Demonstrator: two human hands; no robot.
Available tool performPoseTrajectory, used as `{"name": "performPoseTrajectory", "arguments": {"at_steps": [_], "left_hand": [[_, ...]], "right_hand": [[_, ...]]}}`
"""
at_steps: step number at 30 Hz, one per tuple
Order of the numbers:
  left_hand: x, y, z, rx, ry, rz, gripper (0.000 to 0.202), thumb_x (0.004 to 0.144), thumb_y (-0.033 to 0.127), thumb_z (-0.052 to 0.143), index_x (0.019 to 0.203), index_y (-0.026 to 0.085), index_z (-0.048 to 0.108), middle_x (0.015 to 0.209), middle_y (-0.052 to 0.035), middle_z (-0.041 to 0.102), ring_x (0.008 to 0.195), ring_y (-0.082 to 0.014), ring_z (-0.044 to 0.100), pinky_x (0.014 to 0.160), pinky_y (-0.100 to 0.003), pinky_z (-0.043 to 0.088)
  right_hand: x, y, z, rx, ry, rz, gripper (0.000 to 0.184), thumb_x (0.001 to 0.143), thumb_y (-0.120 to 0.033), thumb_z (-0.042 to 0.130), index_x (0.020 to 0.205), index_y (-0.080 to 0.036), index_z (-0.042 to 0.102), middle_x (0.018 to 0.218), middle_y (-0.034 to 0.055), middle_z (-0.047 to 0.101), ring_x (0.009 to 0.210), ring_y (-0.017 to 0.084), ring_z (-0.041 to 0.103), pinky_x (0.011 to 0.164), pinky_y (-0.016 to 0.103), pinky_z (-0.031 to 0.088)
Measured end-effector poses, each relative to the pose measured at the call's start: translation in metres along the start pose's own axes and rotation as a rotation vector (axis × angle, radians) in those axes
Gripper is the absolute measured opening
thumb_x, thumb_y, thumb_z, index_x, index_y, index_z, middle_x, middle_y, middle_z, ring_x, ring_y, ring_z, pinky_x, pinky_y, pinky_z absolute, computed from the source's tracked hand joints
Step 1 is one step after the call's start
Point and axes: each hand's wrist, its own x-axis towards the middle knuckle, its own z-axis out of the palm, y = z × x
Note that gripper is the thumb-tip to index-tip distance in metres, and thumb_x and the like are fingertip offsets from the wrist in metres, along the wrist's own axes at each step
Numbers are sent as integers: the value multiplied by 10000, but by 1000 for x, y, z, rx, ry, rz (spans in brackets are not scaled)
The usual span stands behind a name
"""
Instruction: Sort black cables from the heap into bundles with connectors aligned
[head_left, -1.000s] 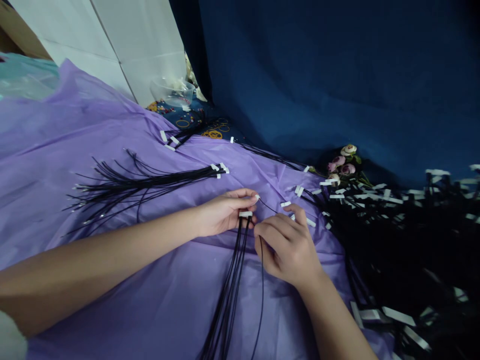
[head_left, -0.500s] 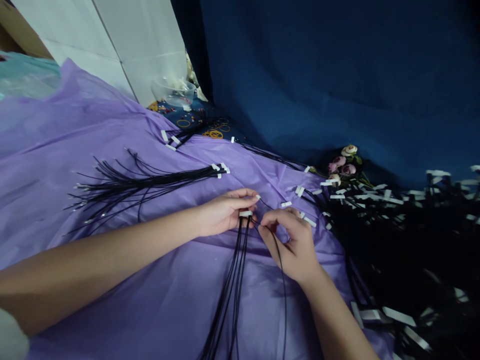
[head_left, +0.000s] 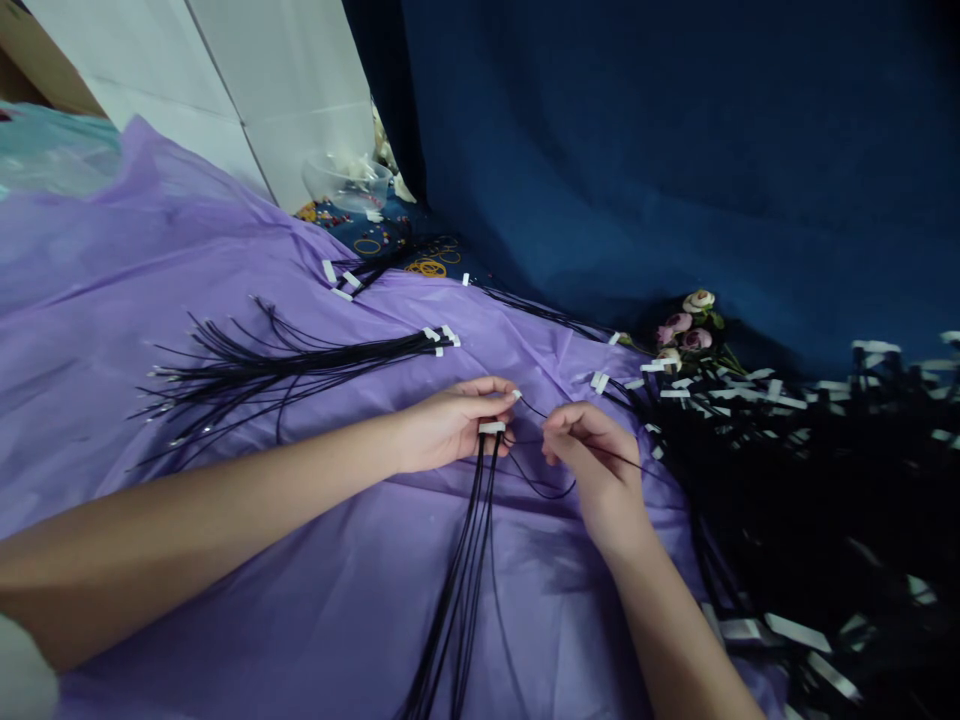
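My left hand (head_left: 457,425) is closed, with thumb and index finger pinching the small pale tip of a thin black wire. Under those fingers it also keeps a white connector (head_left: 491,428), from which several black wires (head_left: 469,560) hang down across the purple cloth. Just to the right, my right hand (head_left: 596,470) is closed with its fingertips on a black wire (head_left: 534,408) that runs over from the left hand's pinch. A loop of wire (head_left: 547,492) sags between the two hands. What lies inside the left palm is hidden.
Purple cloth (head_left: 300,600) covers the surface. A wire bundle with white connectors (head_left: 322,362) lies at left, and a large dark heap of wires (head_left: 810,500) at right. Behind are artificial flowers (head_left: 686,325), rubber bands (head_left: 426,268), a clear bowl (head_left: 345,182) and a blue curtain (head_left: 637,150).
My right hand has moved a little right and away from the left hand. The wire beside it, hanging straight before, now forms a loop. My left hand stays in place.
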Motion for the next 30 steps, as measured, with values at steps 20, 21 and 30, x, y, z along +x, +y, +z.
{"name": "performPoseTrajectory", "arguments": {"at_steps": [20, 21, 30], "left_hand": [[1, -1, -3, 12, -25, -22, 151, 817, 205, 655, 903, 174, 535, 750, 14, 534, 630, -119, 605, 605, -267, 483], [1, -1, -2, 15, -21, -21, 147, 819, 203, 650, 904, 174, 534, 749, 13, 533, 631, -120, 606, 604, -266, 482], [0, 0, -1, 38, -14, -22, 166, 814, 234, 669, 909, 176, 546, 730, 24, 526, 642, -117, 598, 602, -260, 467]], "right_hand": [[12, -22, -28, 714, 432, 222, 630, 741, -835, 356, 722, -229, 532, 477, -102, 178, 393, 82, 151, 353, 202, 278], [10, -25, -29, 717, 367, 229, 648, 716, -854, 354, 722, -231, 535, 492, -99, 161, 402, 82, 113, 334, 197, 214], [-3, -22, -17, 610, -342, 460, 688, 658, -876, 404, 635, -198, 521, 472, -106, 127, 378, 47, 95, 368, 184, 163]]}}
